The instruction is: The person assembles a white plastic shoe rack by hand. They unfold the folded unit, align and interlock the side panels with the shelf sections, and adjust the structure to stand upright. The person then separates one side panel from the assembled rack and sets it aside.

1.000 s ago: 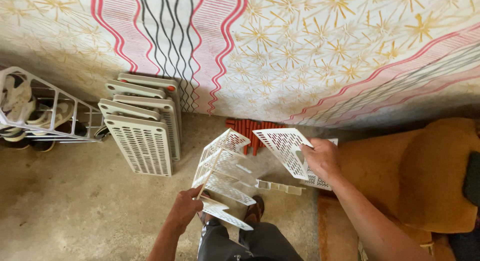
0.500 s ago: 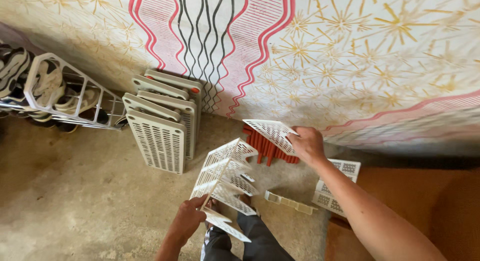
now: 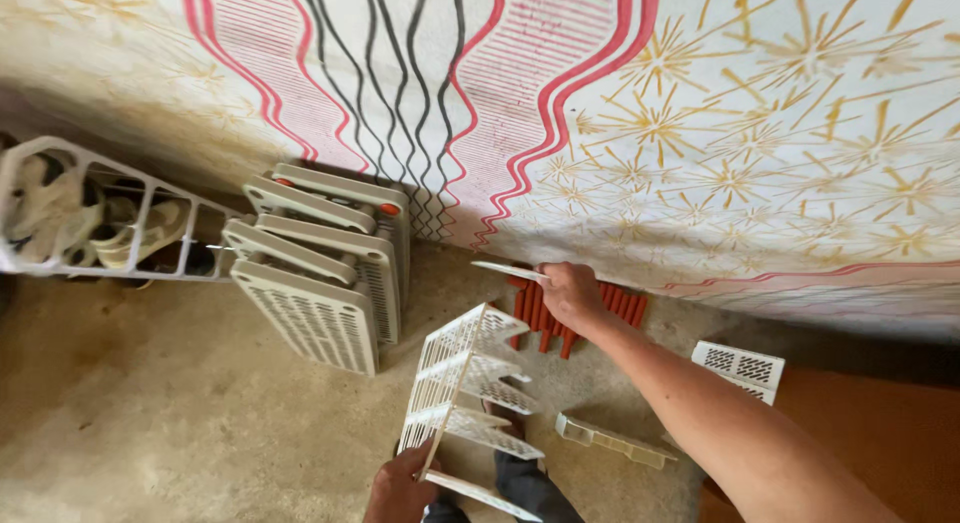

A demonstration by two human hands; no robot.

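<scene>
My left hand [image 3: 400,488] grips the lower edge of a white perforated plastic rack [image 3: 462,403] with three slanted shelves fitted, standing tilted on the floor. My right hand [image 3: 570,293] reaches forward and holds a flat white shelf panel [image 3: 510,272] edge-on, level, above the rack's top. Just behind that hand lies a bundle of red-orange plastic rods [image 3: 555,318] at the foot of the wall.
A stack of cream slatted panels [image 3: 320,273] leans against the patterned wall cloth [image 3: 560,103]. A white shoe rack with shoes [image 3: 90,223] stands left. A loose white perforated panel [image 3: 740,368] and a narrow rail piece [image 3: 610,441] lie on the concrete floor right.
My right hand has carried the white shelf panel from the right side forward and leftward, turning it flat over the rack. The left hand still grips the rack; the view has shifted right.
</scene>
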